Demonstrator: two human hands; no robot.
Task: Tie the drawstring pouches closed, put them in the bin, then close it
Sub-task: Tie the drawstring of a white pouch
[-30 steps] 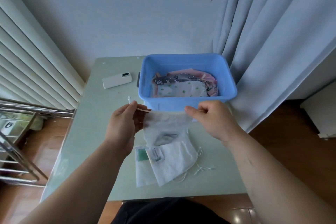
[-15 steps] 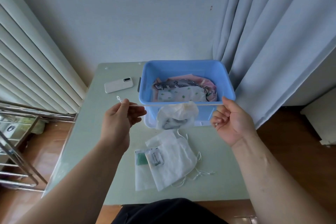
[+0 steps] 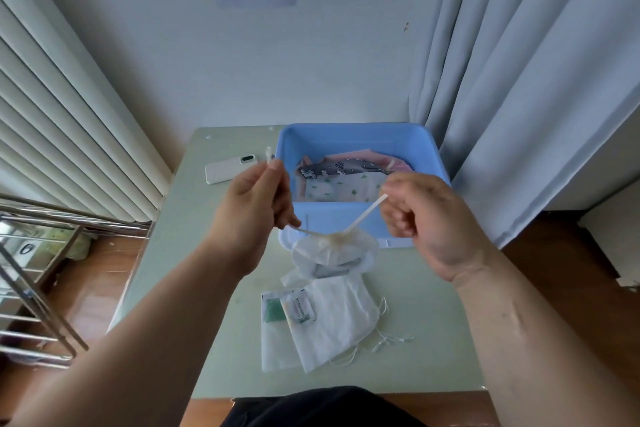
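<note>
A white drawstring pouch (image 3: 334, 253) hangs in the air just in front of the blue bin (image 3: 353, 137), its mouth gathered tight. My left hand (image 3: 254, 206) pinches one end of its drawstring, and my right hand (image 3: 420, 210) grips the other end. Both cords slant down to the gathered mouth. Several patterned pouches (image 3: 341, 178) lie inside the open bin. Two more flat white pouches (image 3: 327, 322) lie overlapped on the table below my hands, with loose strings at their right side.
A white phone (image 3: 228, 168) lies on the pale green table (image 3: 180, 253) left of the bin. A metal rack (image 3: 31, 270) stands at the left, curtains hang at the right, and a wall is close behind the table.
The cord was stretched level between my hands; both hands have since come closer together and the pouch has sunk lower, so the cords now slope down to it.
</note>
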